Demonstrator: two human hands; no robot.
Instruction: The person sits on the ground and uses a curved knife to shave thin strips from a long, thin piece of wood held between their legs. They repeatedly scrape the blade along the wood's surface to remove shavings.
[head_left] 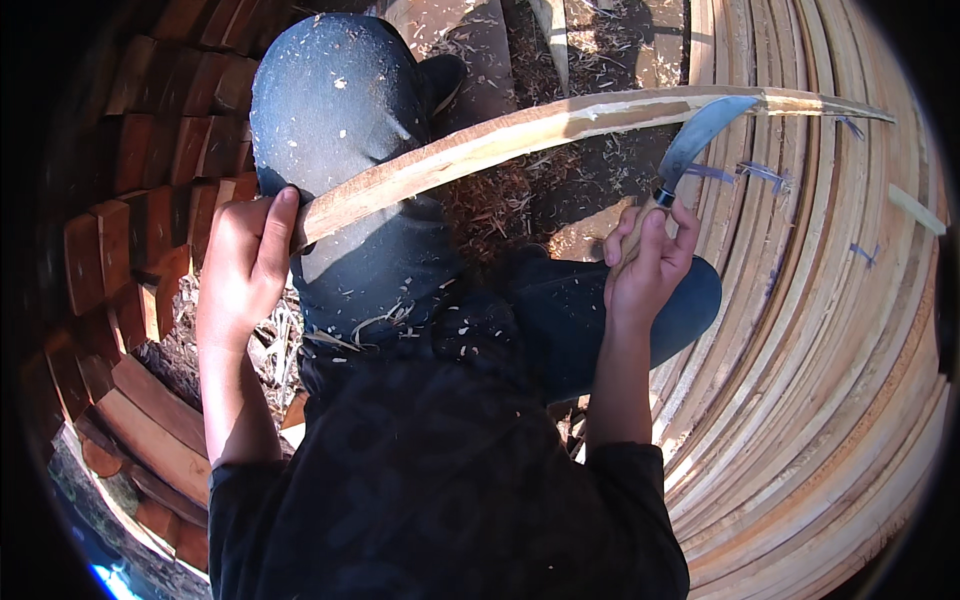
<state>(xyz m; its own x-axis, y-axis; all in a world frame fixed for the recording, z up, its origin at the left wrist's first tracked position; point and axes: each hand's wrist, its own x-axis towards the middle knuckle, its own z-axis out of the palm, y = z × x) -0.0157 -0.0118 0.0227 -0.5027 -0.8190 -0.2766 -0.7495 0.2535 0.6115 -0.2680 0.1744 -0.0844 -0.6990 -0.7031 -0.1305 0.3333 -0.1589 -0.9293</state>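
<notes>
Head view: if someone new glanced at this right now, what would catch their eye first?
Most striking is the long pale wooden slat arching across the upper middle, gripped at its near end by the left hand. Next comes the curved knife, held by its wooden handle in the right hand, its blade laid against the slat. On the right a big stack of similar slats fills the frame, with reddish wood blocks piled on the left.
</notes>
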